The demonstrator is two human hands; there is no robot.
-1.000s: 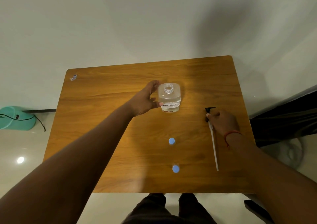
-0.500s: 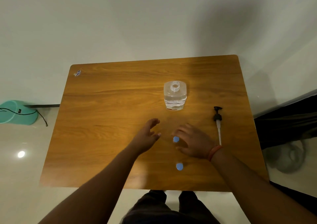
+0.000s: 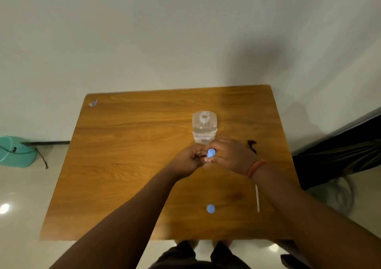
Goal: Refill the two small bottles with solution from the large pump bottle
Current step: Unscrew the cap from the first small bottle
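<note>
Both my hands, left (image 3: 190, 159) and right (image 3: 231, 155), grip one blue-capped small bottle (image 3: 211, 152); the uncapped large bottle (image 3: 204, 129), part-filled with clear liquid, stands behind on the surface (image 3: 123, 165).

Wooden table (image 3: 123, 165) against pale wall (image 3: 144, 41); glossy tiled floor (image 3: 20, 186).

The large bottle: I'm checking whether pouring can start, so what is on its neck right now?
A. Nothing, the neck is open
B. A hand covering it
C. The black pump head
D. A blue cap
A: the large bottle stands with its neck bare, while the black pump lies on the table to its right.
</note>
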